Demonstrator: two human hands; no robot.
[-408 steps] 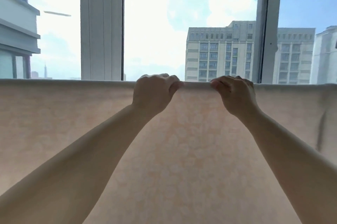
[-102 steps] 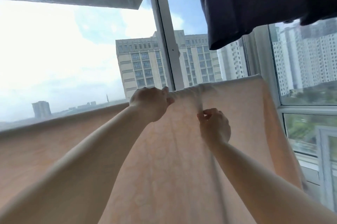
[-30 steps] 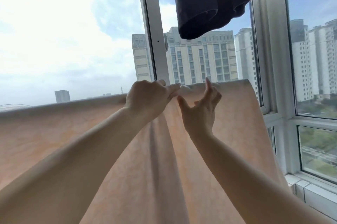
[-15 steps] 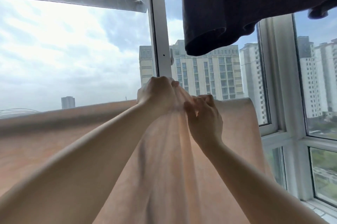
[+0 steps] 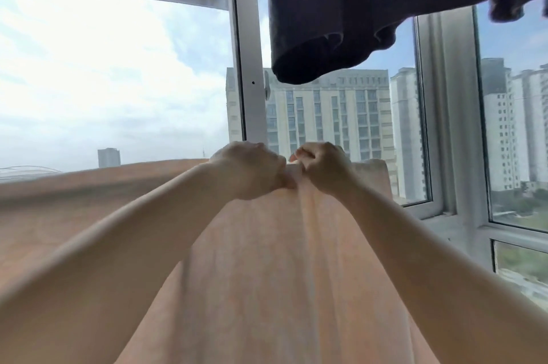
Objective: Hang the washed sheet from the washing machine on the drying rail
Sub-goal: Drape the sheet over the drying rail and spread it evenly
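A pale peach sheet [image 5: 267, 274] hangs draped over the drying rail, which is hidden under the cloth's top fold running from the left edge to about the right of centre. My left hand [image 5: 249, 169] grips the sheet's top fold with curled fingers. Right beside it, my right hand [image 5: 324, 166] also grips the fold, fingers curled over it. The two hands are almost touching, with a bunched pleat of cloth falling between them. The sheet's right end [image 5: 373, 168] shows just past my right hand.
A dark garment [image 5: 355, 7] hangs overhead at the upper right, close above my hands. White window frames [image 5: 249, 67] stand right behind the sheet, with high-rise buildings outside. A second window frame [image 5: 450, 114] and sill sit to the right.
My right hand has risen from the front of the sheet to the top fold beside my left hand. The tall pleat between the hands has flattened somewhat.
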